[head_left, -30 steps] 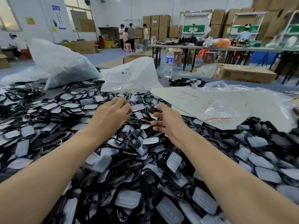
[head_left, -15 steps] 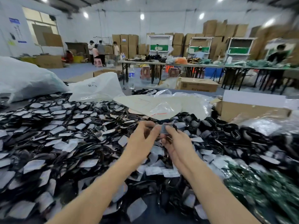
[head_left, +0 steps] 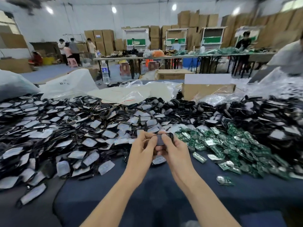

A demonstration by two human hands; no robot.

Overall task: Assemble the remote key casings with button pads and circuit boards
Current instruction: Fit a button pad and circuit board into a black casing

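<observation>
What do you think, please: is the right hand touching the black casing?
Touching. The head view shows the right hand pinching the black casing, the left hand too.

Left hand [head_left: 142,152]: bare, fingers slim.
Right hand [head_left: 176,150]: bare, fingers slim.
Left forearm [head_left: 114,195]: bare, slender, uncovered from behind the hand to the lower edge.
Right forearm [head_left: 202,195]: bare, slender, likewise uncovered.

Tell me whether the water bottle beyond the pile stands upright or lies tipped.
Upright: the water bottle stands vertical with its cap at the top, just right of the white plastic bag.
</observation>
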